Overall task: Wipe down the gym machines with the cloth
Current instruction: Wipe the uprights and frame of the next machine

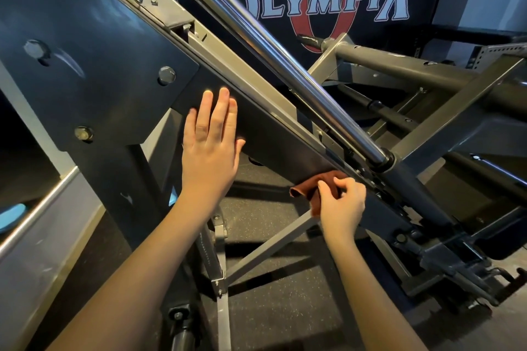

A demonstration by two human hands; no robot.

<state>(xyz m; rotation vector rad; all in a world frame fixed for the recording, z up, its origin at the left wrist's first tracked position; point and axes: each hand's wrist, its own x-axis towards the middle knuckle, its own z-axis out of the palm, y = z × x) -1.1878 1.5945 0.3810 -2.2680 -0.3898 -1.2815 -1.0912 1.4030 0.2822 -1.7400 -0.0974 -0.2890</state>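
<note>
- Head view, the grip: the right hand [340, 204] has its fingers curled, thumb and fingertips pinching a rust-brown cloth [305, 190]. The cloth is soft and crumpled, and a rolled edge hangs loose to the left of the pinch.
- At the grip, the cloth is pressed against the lower edge of a dark, flat-faced sloping beam [271, 137] of the gym machine [125, 168]. The beam's paint is smooth and matt, and the beam climbs up and left, away from the pinch.
- Further up the beam from the grip, the left hand [209, 148] lies flat on the beam's face. Its fingers are straight and close together and hold nothing, and its thumb is out to the side at the beam's lower edge.
- Above the grip and parallel to the beam, a round, polished chrome rod [256, 34] slopes down into a black collar [386, 158] just up and right of the cloth.
- Up-left, beyond the left hand, a broad dark steel plate [85, 45] carries domed bolt heads [166, 75].
- Below the grip, a grey square-section brace [271, 245] runs diagonally over speckled black rubber flooring [285, 305].
- Right of the grip, grey frame members [385, 60] and dark linkage crowd the space behind the right hand.
- Well above the grip, a dark banner [322, 0] with pale block lettering hangs on the wall.
</note>
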